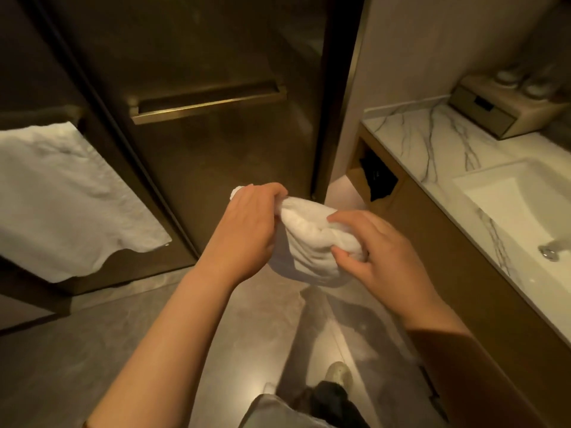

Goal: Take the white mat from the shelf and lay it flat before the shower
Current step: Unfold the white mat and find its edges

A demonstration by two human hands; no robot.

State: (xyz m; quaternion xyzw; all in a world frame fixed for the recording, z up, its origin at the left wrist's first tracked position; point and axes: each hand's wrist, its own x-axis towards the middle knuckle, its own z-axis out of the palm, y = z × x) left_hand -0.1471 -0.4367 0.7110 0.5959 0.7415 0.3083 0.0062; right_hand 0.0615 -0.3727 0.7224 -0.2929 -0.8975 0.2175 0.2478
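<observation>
The white mat (312, 242) is bunched and folded, held in the air above the grey floor in front of the glass shower door (216, 149). My left hand (247, 230) grips its upper left edge. On the mat's right side my right hand (377, 251) pinches the folds between thumb and fingers. The shelf (375, 180) is an open niche in the vanity's end, with something dark inside it.
A white towel (65, 199) hangs at the left over a rail. The shower door carries a brass handle bar (204, 101). A marble vanity top (432, 143) with a sink (522, 208) and a box (497, 109) runs along the right. My shoe (338, 373) stands on the floor below.
</observation>
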